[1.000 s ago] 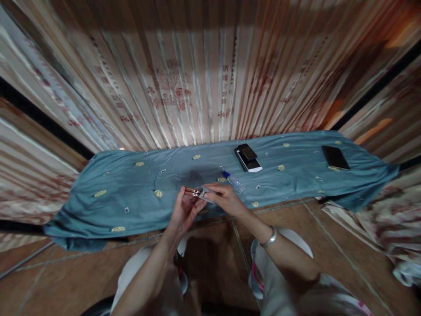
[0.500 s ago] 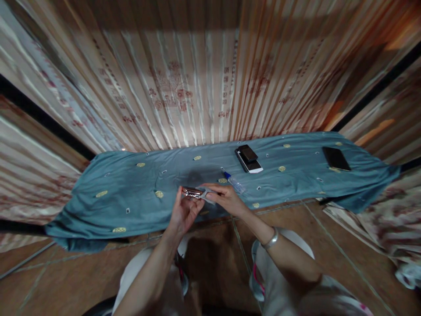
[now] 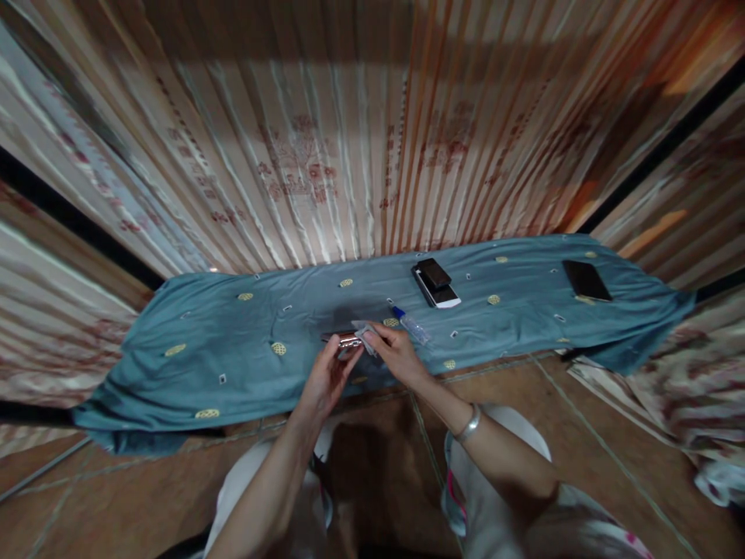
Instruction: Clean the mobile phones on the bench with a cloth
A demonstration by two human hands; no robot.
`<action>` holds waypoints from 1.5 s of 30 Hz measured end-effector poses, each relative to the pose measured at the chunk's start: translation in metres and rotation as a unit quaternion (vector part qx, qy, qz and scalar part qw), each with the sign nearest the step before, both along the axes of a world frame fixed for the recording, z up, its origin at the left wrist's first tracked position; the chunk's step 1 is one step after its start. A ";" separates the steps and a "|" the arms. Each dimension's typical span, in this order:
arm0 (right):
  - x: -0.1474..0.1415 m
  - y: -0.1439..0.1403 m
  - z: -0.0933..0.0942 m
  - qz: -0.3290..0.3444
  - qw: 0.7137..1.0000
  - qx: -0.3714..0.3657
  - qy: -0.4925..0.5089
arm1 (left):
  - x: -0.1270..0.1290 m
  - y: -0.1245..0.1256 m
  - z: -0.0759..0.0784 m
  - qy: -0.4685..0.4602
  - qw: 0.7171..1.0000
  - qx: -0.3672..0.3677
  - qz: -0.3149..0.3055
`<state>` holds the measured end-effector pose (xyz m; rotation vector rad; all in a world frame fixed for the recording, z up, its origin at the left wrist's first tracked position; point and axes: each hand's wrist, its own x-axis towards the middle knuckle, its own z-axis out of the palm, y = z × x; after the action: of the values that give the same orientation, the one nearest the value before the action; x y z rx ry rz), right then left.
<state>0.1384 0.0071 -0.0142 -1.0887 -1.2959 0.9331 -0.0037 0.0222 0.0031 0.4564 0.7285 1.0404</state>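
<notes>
While my left hand [image 3: 327, 378] pinches a small metal object [image 3: 343, 340], my right hand [image 3: 394, 355] grips a wipe [image 3: 365, 332] against it; a bottle [image 3: 412, 324] lies just beside.

Dim warm light, blurred, edges warped

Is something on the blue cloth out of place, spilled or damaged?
Nothing is spilled or visibly broken. The blue cloth lies wrinkled and hangs unevenly over the front edge. Two phones are stacked askew. The left hand holds a small shiny object; the right hand presses a wipe against it.
</notes>
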 end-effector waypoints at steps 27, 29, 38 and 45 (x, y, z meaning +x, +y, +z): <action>-0.023 -0.008 -0.017 -0.017 0.993 -0.107 0.045 | 0.007 -0.007 0.000 0.058 0.995 -0.077 -0.023; -0.022 -0.005 -0.019 -0.031 0.993 -0.107 0.042 | 0.008 -0.009 -0.001 0.055 0.995 -0.075 -0.030; -0.016 -0.002 -0.024 -0.027 0.994 -0.080 -0.063 | 0.006 -0.014 -0.003 0.043 0.997 -0.042 -0.037; -0.011 -0.001 -0.018 -0.030 0.990 -0.060 -0.120 | 0.007 -0.021 0.000 0.081 0.996 0.017 -0.023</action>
<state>0.1271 0.0059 -0.0317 -1.3607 -1.4071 0.8633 0.0031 0.0013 0.0035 0.5898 0.8413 0.9816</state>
